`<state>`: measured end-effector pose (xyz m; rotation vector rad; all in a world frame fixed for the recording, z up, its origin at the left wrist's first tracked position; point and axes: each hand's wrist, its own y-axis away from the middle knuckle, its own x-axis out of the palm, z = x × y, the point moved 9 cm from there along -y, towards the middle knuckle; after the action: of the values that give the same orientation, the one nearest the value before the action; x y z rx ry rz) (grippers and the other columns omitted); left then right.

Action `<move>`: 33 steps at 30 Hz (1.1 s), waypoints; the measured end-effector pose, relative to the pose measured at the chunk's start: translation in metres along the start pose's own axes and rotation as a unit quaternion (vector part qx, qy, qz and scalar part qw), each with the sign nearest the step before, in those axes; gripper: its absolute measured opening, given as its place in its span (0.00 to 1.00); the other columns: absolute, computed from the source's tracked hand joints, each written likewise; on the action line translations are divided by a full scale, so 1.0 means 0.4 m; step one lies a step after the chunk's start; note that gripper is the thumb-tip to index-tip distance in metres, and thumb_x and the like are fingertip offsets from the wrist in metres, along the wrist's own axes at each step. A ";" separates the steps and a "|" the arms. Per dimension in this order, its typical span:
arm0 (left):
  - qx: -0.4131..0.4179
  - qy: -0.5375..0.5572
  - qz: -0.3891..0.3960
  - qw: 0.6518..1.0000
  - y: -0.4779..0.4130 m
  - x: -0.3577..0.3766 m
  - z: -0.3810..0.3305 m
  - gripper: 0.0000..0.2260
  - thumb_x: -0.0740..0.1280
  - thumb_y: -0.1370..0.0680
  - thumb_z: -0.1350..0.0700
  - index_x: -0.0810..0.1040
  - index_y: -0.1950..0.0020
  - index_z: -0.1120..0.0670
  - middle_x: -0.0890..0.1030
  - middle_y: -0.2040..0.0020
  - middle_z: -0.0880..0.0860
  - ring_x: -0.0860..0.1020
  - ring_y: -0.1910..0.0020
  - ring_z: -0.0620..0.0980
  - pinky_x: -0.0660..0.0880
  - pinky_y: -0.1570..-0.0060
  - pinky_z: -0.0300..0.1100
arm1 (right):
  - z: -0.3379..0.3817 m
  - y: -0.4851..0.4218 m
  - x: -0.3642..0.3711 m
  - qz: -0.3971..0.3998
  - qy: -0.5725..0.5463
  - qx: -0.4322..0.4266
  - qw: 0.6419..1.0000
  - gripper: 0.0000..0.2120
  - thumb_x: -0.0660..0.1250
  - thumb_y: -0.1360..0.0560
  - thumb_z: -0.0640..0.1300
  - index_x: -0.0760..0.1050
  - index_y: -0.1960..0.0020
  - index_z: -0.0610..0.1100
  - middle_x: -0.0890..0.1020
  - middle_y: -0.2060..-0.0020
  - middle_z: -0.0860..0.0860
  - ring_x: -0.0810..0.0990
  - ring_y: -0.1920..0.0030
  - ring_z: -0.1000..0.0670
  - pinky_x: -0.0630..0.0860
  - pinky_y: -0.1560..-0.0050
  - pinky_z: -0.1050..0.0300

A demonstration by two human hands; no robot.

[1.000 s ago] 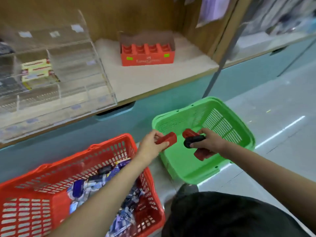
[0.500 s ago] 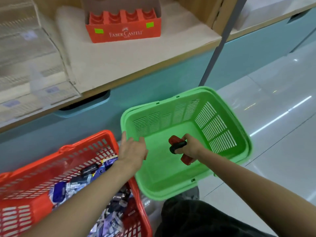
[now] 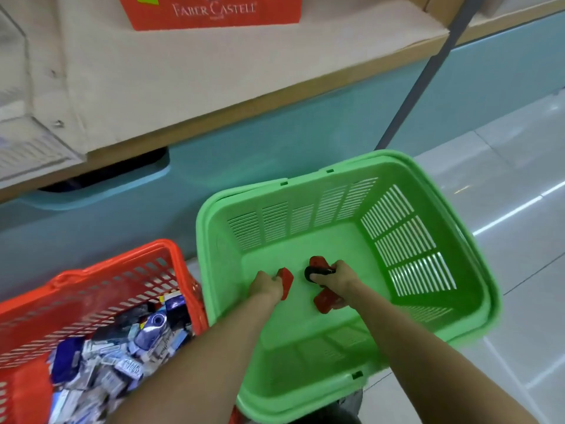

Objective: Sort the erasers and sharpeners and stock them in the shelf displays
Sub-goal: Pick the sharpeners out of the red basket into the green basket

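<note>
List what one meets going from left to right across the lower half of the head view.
red basket → left hand → red piece it grips → red and black pieces → right hand gripping them → green basket's slatted right wall

We look down on a pale wooden shelf (image 3: 214, 96) above a teal cabinet base (image 3: 275, 142). A dark pole (image 3: 425, 75) slants across both. The glossy white tiled floor (image 3: 519, 286) reflects streaks of light.

Two baskets are counted: one green basket (image 3: 458, 301) and one red basket (image 3: 91, 280). One display box (image 3: 214, 10) is seen. One red piece (image 3: 286, 281) is held by the left hand (image 3: 266, 287); one black piece (image 3: 313, 274) and two red ends (image 3: 325, 301), perhaps one piece, by the right hand (image 3: 339, 280). The heaped packs (image 3: 128, 356) are too many to be counted.
</note>
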<state>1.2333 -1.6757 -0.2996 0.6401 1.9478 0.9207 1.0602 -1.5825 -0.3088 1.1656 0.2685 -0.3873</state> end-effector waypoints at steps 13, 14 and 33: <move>0.356 0.201 0.022 0.912 0.494 -0.448 0.101 0.09 0.64 0.23 0.67 0.74 0.53 0.52 0.80 0.56 0.53 0.80 0.59 0.43 0.73 0.55 0.30 | 0.387 0.576 -0.003 0.026 0.166 -0.401 0.900 0.06 0.68 0.25 0.40 0.75 0.50 0.47 0.80 0.53 0.49 0.77 0.58 0.50 0.72 0.58 0.60; 0.340 0.201 0.017 0.918 0.495 -0.491 0.170 0.09 0.64 0.23 0.67 0.74 0.54 0.53 0.80 0.58 0.52 0.80 0.61 0.40 0.74 0.55 0.29 | 0.412 0.645 0.043 0.073 0.184 -0.419 0.886 0.05 0.67 0.25 0.40 0.75 0.50 0.47 0.80 0.54 0.49 0.77 0.60 0.51 0.73 0.60 0.61; 0.090 0.203 -0.008 0.975 0.189 -0.415 0.880 0.10 0.68 0.25 0.66 0.74 0.58 0.52 0.77 0.57 0.53 0.76 0.54 0.48 0.72 0.53 0.35 | -0.015 0.412 0.724 0.164 0.708 -0.282 0.627 0.34 0.68 0.26 0.40 0.56 0.28 0.59 0.54 0.27 0.41 0.58 0.30 0.32 0.68 0.34 0.44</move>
<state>1.6263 -1.6254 -0.2831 0.5687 2.4196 0.9241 1.3924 -1.5659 -0.2892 0.6082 1.4205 1.0204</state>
